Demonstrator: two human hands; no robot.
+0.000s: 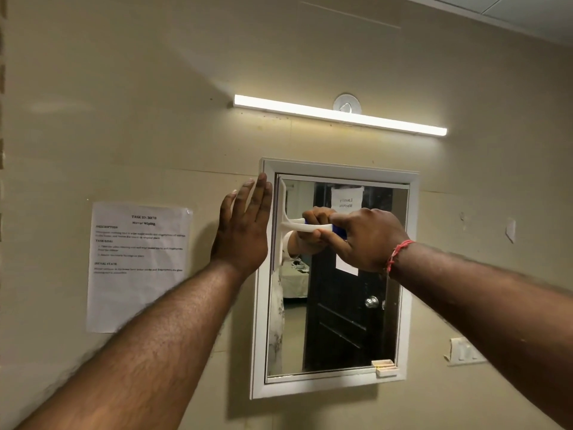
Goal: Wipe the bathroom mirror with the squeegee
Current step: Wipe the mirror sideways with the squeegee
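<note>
A white-framed bathroom mirror (338, 321) hangs on the beige wall and reflects a dark door. My right hand (366, 238) grips the blue-and-white handle of a white squeegee (283, 223). Its blade stands vertical against the glass along the mirror's upper left edge. My left hand (243, 226) lies flat with fingers apart, pressed on the mirror's left frame and the wall beside it, holding nothing.
A lit tube light (339, 114) runs above the mirror. A printed task sheet (138, 265) is taped to the wall at left. A small box (384, 367) rests on the mirror's lower right ledge. A white wall fitting (465, 351) sits at lower right.
</note>
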